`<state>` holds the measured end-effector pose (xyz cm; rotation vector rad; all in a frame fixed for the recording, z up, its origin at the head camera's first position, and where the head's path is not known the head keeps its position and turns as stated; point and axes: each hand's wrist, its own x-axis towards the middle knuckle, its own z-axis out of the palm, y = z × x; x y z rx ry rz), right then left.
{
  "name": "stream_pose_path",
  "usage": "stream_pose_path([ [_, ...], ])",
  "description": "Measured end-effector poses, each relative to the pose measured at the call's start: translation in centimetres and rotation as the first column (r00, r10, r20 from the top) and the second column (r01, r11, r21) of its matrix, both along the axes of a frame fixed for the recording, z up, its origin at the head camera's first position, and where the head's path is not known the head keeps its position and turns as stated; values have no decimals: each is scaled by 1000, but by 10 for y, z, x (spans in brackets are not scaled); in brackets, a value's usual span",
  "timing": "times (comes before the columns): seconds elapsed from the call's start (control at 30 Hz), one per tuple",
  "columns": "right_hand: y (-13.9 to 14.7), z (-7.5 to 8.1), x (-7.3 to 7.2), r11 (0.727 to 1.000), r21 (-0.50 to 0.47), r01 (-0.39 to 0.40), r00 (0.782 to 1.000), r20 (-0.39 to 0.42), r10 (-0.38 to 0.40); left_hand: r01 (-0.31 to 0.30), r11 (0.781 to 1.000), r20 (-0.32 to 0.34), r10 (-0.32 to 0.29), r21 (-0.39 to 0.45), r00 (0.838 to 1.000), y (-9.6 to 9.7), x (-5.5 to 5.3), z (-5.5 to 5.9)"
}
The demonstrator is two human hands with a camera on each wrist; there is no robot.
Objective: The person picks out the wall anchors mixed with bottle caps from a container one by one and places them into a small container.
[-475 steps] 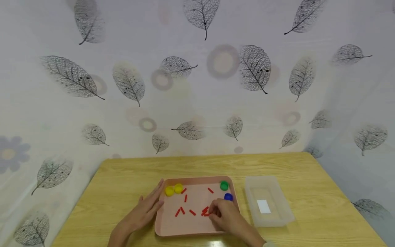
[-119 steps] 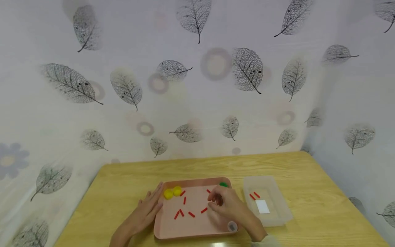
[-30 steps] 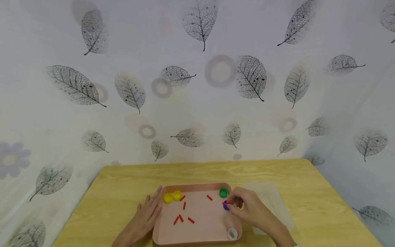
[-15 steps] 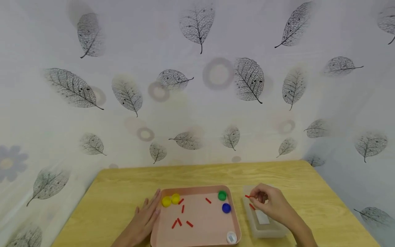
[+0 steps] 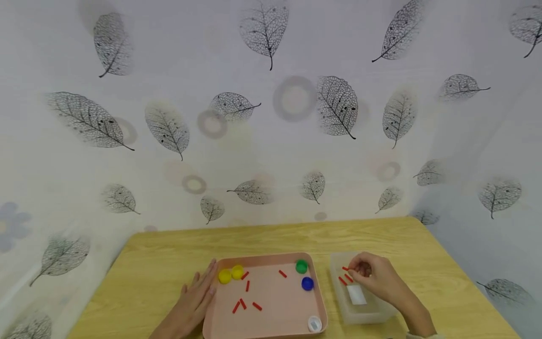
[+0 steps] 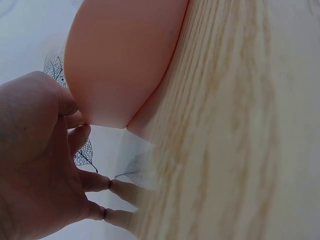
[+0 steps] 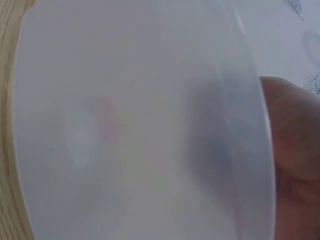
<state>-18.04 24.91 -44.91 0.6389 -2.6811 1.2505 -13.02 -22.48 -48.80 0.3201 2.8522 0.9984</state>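
Observation:
My right hand [image 5: 376,277] is over the translucent plastic box [image 5: 364,316], pinching a short red stick [image 5: 346,268] between thumb and fingertips. Inside the box, two more red sticks [image 5: 342,281] lie beside a white label-like rectangle [image 5: 356,295]. In the right wrist view, the box's cloudy wall [image 7: 140,150] hides the fingers, and only part of the right hand [image 7: 295,150] shows. My left hand [image 5: 192,299] rests with extended fingers against the left side of the pink tray [image 5: 279,292]. Several red sticks [image 5: 257,306] are scattered on that tray.
Two yellow caps [image 5: 230,274] sit in the tray's far left corner. A green cap [image 5: 301,266] and a blue cap [image 5: 307,283] are along its right side, with a whitish round piece [image 5: 314,324] at the near right corner. Wooden tabletop [image 5: 271,238] lies behind.
My right hand has carried a red stick from the tray rightward and lowered it into the box. Over the longer span, red sticks have moved from tray to box. The left hand stays at the tray.

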Motion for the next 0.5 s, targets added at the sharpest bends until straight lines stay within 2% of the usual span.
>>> stream_pose_path([
  [0.2,0,-4,-2,1000,0,-8,999,-31,8,11,1000,-17,-11,3,1000,-1,-3,0],
  [0.5,-1,-8,-2,1000,31,-6,999,-52,8,24,1000,41,-23,-10,999,-3,-7,0],
])
